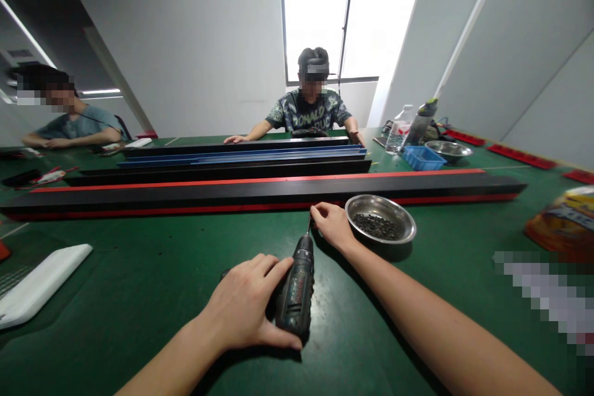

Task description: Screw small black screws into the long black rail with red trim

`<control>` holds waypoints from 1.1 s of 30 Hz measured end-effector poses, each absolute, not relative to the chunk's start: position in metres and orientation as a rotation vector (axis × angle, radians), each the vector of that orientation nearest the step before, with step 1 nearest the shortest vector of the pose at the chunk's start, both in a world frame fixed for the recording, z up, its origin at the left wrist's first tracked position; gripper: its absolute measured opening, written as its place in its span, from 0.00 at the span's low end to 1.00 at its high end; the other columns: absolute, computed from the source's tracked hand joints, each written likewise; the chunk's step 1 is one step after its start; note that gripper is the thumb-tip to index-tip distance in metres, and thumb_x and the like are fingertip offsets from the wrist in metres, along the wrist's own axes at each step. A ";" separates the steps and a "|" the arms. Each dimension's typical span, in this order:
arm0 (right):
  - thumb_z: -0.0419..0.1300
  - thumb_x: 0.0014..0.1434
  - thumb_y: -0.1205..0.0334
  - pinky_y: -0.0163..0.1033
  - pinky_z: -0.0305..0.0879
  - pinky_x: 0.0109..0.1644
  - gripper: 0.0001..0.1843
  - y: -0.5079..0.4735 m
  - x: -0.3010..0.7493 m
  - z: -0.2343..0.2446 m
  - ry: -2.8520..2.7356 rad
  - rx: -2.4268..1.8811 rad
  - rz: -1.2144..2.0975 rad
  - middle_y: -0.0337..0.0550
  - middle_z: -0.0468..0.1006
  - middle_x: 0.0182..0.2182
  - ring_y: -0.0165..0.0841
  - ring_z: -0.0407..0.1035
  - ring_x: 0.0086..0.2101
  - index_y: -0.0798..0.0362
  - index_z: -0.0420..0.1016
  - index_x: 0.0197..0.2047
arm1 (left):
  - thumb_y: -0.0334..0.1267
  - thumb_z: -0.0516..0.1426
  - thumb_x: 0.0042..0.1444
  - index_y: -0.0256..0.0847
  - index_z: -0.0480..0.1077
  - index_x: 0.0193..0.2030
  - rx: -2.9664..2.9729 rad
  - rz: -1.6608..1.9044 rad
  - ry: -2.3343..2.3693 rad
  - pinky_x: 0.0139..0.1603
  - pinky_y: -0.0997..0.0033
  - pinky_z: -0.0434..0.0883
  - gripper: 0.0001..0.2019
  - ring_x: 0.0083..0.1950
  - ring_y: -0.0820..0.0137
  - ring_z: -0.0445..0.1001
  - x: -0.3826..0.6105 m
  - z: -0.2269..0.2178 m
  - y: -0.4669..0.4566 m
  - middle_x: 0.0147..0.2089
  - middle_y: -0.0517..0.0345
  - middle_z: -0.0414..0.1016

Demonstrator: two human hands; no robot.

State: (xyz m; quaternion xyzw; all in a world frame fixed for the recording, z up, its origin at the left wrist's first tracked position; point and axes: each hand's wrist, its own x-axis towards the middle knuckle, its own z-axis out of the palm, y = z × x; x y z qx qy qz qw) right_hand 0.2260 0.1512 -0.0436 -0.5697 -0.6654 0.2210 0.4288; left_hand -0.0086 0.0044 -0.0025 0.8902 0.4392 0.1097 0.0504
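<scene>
My left hand (248, 306) is wrapped around the grip of a black electric screwdriver (297, 288) that points away from me over the green table (139, 284). My right hand (330, 223) is pinched at the tip of the driver's bit, close to the long black and red rail (185, 195); what it pinches is too small to make out. Just right of that hand stands a steel bowl (381, 218) holding several small dark screws.
More long black and blue rails (241, 158) lie further back. A person sits opposite with hands on them, another at the far left. A blue bin (423, 158), second steel bowl (449, 150) and bottles (400, 129) stand back right. A white tray (37, 284) lies at left.
</scene>
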 end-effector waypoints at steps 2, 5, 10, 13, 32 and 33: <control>0.58 0.66 0.55 0.38 0.72 0.42 0.16 0.151 0.226 -0.044 -1.660 -1.410 0.560 0.45 0.86 0.32 0.38 0.81 0.33 0.52 0.84 0.34 | 0.77 0.68 0.39 0.42 0.65 0.70 2.714 0.323 1.336 0.54 0.48 0.76 0.57 0.52 0.49 0.77 -0.008 -0.002 0.004 0.57 0.45 0.76; 0.58 0.65 0.55 0.38 0.72 0.41 0.16 0.151 0.227 -0.044 -1.664 -1.385 0.568 0.45 0.86 0.32 0.38 0.81 0.33 0.52 0.84 0.34 | 0.77 0.68 0.39 0.43 0.64 0.70 2.719 0.314 1.339 0.54 0.48 0.76 0.57 0.52 0.49 0.77 -0.008 -0.001 0.004 0.57 0.45 0.76; 0.58 0.65 0.56 0.37 0.72 0.42 0.15 0.150 0.228 -0.043 -1.668 -1.371 0.582 0.45 0.87 0.34 0.37 0.81 0.34 0.52 0.84 0.35 | 0.78 0.67 0.39 0.44 0.64 0.70 2.722 0.311 1.343 0.53 0.50 0.75 0.57 0.51 0.50 0.77 -0.007 0.000 0.004 0.57 0.46 0.76; 0.59 0.64 0.57 0.37 0.73 0.42 0.14 0.151 0.228 -0.043 -1.667 -1.363 0.594 0.45 0.87 0.34 0.37 0.81 0.34 0.53 0.84 0.35 | 0.78 0.67 0.40 0.43 0.63 0.70 2.721 0.314 1.331 0.53 0.49 0.75 0.57 0.51 0.50 0.76 -0.008 0.000 0.003 0.57 0.46 0.76; 0.60 0.64 0.58 0.36 0.73 0.40 0.13 0.153 0.228 -0.045 -1.673 -1.354 0.609 0.44 0.87 0.35 0.36 0.81 0.31 0.52 0.86 0.35 | 0.77 0.68 0.39 0.42 0.63 0.70 2.730 0.325 1.325 0.54 0.49 0.76 0.58 0.52 0.50 0.77 -0.008 -0.002 0.004 0.58 0.45 0.76; 0.60 0.64 0.58 0.36 0.73 0.39 0.13 0.152 0.228 -0.045 -1.672 -1.350 0.621 0.44 0.88 0.35 0.35 0.81 0.31 0.52 0.86 0.35 | 0.76 0.68 0.39 0.42 0.63 0.71 2.729 0.324 1.328 0.54 0.49 0.76 0.58 0.52 0.50 0.77 -0.008 -0.002 0.004 0.58 0.45 0.76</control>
